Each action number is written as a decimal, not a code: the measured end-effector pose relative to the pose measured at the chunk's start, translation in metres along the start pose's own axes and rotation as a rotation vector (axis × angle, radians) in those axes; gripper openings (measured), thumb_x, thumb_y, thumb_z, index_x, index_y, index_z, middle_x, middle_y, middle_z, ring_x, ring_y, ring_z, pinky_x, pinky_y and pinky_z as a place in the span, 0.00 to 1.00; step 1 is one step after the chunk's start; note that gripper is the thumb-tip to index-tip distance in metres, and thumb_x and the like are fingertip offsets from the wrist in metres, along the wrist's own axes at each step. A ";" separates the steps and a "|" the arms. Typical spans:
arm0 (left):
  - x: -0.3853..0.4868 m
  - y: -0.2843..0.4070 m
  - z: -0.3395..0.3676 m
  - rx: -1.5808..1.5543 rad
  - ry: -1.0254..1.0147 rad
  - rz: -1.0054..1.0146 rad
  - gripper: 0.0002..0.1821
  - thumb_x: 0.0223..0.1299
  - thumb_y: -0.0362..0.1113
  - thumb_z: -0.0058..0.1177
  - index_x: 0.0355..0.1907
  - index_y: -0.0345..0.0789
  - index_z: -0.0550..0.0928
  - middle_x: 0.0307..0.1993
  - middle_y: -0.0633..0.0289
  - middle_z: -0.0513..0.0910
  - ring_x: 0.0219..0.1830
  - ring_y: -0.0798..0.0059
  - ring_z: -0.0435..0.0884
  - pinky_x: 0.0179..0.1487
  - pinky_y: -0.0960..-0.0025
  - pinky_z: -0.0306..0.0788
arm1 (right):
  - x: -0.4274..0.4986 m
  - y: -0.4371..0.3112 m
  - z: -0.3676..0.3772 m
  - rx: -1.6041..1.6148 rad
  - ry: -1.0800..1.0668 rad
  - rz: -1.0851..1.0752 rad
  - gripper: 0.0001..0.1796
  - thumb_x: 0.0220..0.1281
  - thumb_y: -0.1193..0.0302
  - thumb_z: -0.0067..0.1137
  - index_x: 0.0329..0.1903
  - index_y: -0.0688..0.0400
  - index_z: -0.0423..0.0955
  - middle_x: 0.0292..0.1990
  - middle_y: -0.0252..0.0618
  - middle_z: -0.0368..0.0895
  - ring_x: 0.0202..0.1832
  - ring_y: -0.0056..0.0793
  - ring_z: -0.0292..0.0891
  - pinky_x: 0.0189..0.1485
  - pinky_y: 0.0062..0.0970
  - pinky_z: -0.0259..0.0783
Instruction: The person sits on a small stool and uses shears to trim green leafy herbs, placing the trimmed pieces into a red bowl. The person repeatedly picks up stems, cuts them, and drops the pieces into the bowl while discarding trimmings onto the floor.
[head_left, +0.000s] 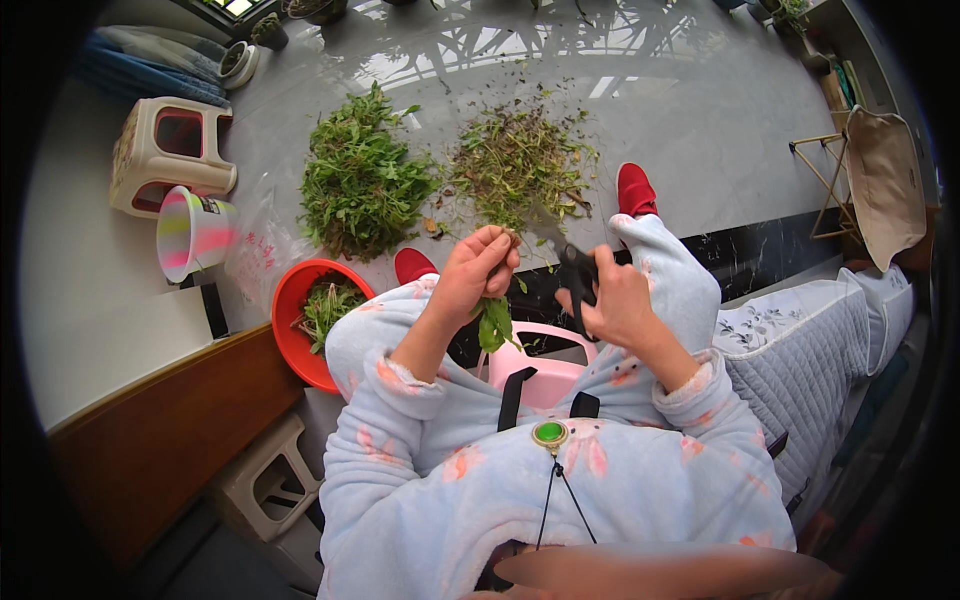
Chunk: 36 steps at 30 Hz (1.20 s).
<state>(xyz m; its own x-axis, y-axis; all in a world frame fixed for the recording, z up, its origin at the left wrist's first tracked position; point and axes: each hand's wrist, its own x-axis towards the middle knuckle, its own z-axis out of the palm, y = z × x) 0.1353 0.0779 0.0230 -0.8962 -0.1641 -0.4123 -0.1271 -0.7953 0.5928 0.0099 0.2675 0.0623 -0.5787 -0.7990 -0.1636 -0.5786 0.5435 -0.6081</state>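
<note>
My left hand (480, 266) grips a leafy green plant (495, 324) by its root end, with the leaves hanging below the fingers. Just to the right, my right hand (615, 300) is closed round the black handles of a pair of scissors (576, 277); the blades point up and left, blurred, over the floor. Beyond the hands, a heap of green leafy plants (364, 176) lies on the left, and a looser pile of trimmings with stems and brown bits (521, 157) on the right. More greens (326, 307) lie in a red plastic basin (289, 330) by my left knee.
A clear plastic bag (262, 251) and a multicoloured bucket (196, 234) stand beyond the basin, near a beige plastic stool (180, 154). A pink plastic seat (544, 375) is between my legs. At right are a folding stool (885, 187) and quilted grey fabric (795, 367).
</note>
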 end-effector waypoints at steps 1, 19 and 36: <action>0.000 0.000 0.001 0.028 0.020 0.023 0.06 0.72 0.36 0.45 0.39 0.37 0.73 0.29 0.68 0.77 0.16 0.89 0.62 0.19 0.82 0.52 | -0.005 0.001 0.003 -0.038 -0.034 -0.011 0.28 0.47 0.56 0.69 0.38 0.64 0.66 0.19 0.47 0.78 0.22 0.48 0.78 0.26 0.40 0.71; 0.002 -0.009 0.003 0.299 0.232 0.272 0.06 0.67 0.31 0.52 0.43 0.32 0.77 0.30 0.63 0.81 0.16 0.92 0.64 0.19 0.84 0.55 | -0.015 0.003 0.017 -0.070 -0.016 -0.016 0.27 0.46 0.59 0.70 0.41 0.62 0.67 0.20 0.43 0.78 0.23 0.49 0.78 0.26 0.40 0.71; 0.004 -0.010 -0.001 0.211 0.182 0.296 0.07 0.67 0.32 0.52 0.45 0.32 0.77 0.31 0.64 0.82 0.17 0.93 0.64 0.20 0.84 0.57 | -0.008 -0.005 0.022 -0.014 -0.042 0.011 0.26 0.49 0.57 0.67 0.40 0.63 0.66 0.20 0.46 0.79 0.24 0.49 0.79 0.26 0.42 0.72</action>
<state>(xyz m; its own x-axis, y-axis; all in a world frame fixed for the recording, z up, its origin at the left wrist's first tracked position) 0.1331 0.0844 0.0152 -0.8195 -0.4841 -0.3067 0.0240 -0.5637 0.8256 0.0302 0.2658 0.0495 -0.5604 -0.8031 -0.2026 -0.5809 0.5554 -0.5951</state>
